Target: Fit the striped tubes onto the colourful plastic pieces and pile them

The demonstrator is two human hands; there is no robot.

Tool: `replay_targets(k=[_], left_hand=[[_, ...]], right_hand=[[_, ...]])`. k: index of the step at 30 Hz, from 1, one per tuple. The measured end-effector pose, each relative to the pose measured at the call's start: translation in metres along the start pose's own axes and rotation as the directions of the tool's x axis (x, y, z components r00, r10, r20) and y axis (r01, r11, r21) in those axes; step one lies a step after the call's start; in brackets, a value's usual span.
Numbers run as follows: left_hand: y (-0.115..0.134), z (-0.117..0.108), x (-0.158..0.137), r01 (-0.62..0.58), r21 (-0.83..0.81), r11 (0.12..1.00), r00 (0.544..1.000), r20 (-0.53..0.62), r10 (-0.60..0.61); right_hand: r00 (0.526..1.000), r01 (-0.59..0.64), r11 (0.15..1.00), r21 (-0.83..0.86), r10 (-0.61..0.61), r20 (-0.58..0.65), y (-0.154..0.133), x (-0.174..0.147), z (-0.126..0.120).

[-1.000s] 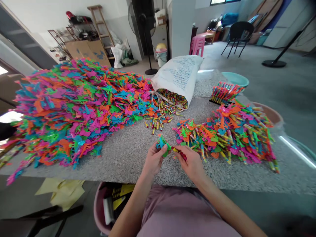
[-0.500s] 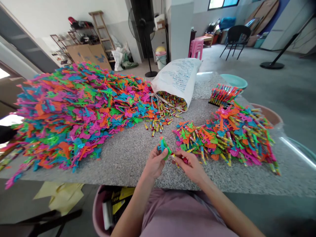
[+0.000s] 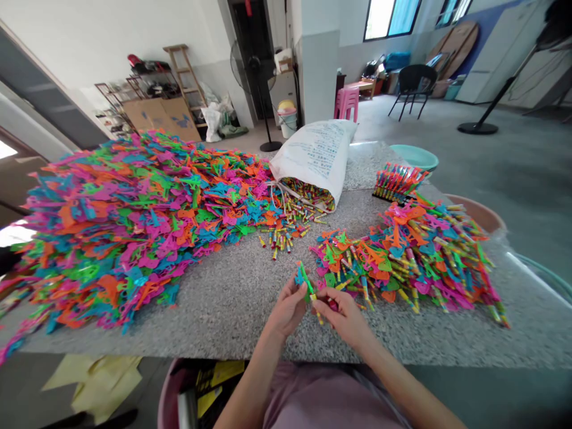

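My left hand [image 3: 290, 308] is closed on small flat plastic pieces [image 3: 304, 275], green and blue with an orange tip. Closed close beside it, my right hand [image 3: 342, 313] pinches a short yellow patterned tube [image 3: 317, 307], whose upper end meets the green piece. Something dark pink shows among the right fingers. To the left spreads a big heap of bright plastic pieces [image 3: 152, 220]. Loose patterned tubes [image 3: 279, 239] lie beyond my hands, spilling from a white sack [image 3: 313, 149]. At right is a pile of plastic pieces joined to tubes [image 3: 415, 250].
All this rests on a speckled stone table [image 3: 214, 310]. A black rack of upright pieces [image 3: 395, 185] stands at the back right, near a teal basin [image 3: 415, 156]. Below the front edge is a pink tub [image 3: 167, 393]. A standing fan [image 3: 263, 101] is behind the table.
The view has tilted up slightly, so the table sits lower in the picture. My hands stay together, and the green piece and yellow tube now appear more in line.
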State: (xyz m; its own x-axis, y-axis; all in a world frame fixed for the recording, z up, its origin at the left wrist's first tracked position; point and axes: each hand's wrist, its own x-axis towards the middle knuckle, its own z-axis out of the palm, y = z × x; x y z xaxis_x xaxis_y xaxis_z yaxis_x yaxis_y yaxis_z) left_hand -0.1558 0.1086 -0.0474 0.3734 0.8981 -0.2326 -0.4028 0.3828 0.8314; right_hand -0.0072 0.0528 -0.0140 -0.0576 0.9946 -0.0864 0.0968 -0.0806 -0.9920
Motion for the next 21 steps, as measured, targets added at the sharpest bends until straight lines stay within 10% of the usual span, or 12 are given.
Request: replay_targets(k=[3, 5, 8, 11, 15, 21], left_hand=[[0.016, -0.029, 0.036, -0.158, 0.417, 0.895, 0.952, -0.178, 0.251], [0.036, -0.056, 0.066, -0.017, 0.728, 0.686, 0.781, -0.418, 0.463], [0.071, -0.096, 0.105, 0.115, 0.774, 0.622, 0.61, -0.549, 0.571], [0.101, -0.125, 0.128, 0.156, 0.763, 0.627, 0.518, -0.603, 0.606], [0.128, -0.141, 0.147, 0.179, 0.72, 0.671, 0.496, -0.654, 0.571], [0.119, -0.126, 0.141, 0.086, 0.611, 0.787, 0.586, -0.67, 0.456]], right_hand=[[0.952, 0.115, 0.923, -0.368, -0.208, -0.224, -0.006, 0.015, -0.034], [0.874, 0.081, 0.791, -0.607, -0.35, -0.338, -0.012, 0.027, -0.06], [0.801, 0.035, 0.67, -0.742, -0.462, -0.38, -0.012, 0.038, -0.077], [0.866, 0.14, 0.772, -0.62, -0.399, -0.302, 0.002, 0.035, -0.06], [0.982, 0.086, 0.957, -0.278, -0.129, -0.138, 0.02, 0.024, -0.018], [0.988, -0.154, 0.985, 0.076, 0.156, -0.017, 0.014, 0.02, 0.001]])
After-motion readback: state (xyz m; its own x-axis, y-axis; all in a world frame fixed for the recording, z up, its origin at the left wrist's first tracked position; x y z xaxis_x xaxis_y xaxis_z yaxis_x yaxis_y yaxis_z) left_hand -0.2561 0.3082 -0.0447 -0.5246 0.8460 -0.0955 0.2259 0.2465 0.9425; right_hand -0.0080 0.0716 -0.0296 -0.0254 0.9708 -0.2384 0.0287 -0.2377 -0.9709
